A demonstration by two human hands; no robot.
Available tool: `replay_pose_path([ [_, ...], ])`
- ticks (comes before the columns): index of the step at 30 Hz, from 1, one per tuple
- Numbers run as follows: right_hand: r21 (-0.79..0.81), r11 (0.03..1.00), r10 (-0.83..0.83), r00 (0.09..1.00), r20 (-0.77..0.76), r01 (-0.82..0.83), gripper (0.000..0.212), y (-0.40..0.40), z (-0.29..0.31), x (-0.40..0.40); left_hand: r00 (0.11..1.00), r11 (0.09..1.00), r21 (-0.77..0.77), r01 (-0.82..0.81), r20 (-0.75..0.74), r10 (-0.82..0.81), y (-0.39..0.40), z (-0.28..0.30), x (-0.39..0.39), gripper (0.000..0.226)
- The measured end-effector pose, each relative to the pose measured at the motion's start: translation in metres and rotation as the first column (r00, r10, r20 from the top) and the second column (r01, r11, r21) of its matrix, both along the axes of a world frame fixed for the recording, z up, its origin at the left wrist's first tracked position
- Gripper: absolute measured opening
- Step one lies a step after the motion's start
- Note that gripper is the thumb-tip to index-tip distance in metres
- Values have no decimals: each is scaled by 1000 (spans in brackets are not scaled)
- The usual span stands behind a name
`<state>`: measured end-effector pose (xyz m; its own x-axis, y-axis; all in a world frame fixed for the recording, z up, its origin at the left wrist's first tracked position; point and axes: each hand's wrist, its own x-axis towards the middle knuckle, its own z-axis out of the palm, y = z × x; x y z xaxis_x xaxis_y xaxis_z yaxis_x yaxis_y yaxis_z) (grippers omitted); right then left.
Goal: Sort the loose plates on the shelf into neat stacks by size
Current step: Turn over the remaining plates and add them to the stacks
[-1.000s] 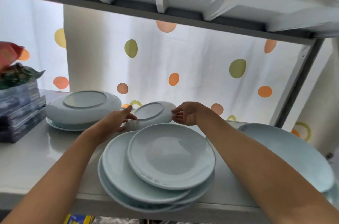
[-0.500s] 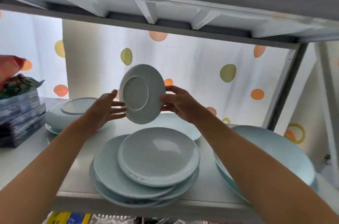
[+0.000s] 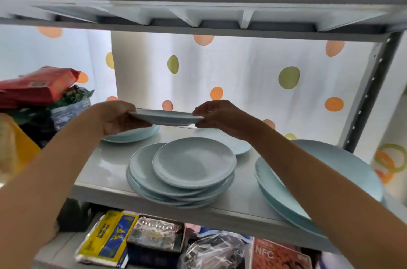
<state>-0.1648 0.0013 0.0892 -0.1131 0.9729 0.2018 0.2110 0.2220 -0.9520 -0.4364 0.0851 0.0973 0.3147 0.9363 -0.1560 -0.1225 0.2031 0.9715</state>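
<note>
Small plate (image 3: 165, 117) held level, clear of shelf (image 3: 105, 165), left hand (image 3: 116, 118) and right hand (image 3: 217, 118) each pinching opposite rim. Messy plate stack (image 3: 182, 172) below, between forearms. Large plates (image 3: 308, 180) under right forearm.

A small pale blue plate (image 3: 164, 117) is held level in the air above the white shelf (image 3: 105, 163), gripped at its left and right rims. Using the uneven central stack of pale blue plates (image 3: 182, 172) as the landmark: the held plate hovers above and behind it; another plate pile (image 3: 132, 135) lies behind to its left; a single plate (image 3: 239, 147) sits just behind it; large plates (image 3: 308, 180) lie to its right.
</note>
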Motion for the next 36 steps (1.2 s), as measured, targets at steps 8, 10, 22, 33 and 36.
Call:
replay_pose_path([
  [8,-210,946,-300,915,-269,248,8,-3,-9,-18,984,1000,30,-4,-176,9,-41,-13,-6,26],
  [10,-234,923,-351,917,-188,305,32,-3,-18,-18,979,998,60,-25,-201,36,-48,-16,-6,21],
  [22,-137,929,-254,860,442,345,26,-2,-34,-25,594,935,353,-28,-747,300,-46,-51,-18,37],
  [33,-85,938,-204,735,646,335,24,6,-42,-16,363,918,385,91,-871,329,-53,-46,-9,42],
  [36,-84,939,-213,753,623,335,24,7,-41,-14,209,868,481,127,-868,450,-56,-43,0,42],
])
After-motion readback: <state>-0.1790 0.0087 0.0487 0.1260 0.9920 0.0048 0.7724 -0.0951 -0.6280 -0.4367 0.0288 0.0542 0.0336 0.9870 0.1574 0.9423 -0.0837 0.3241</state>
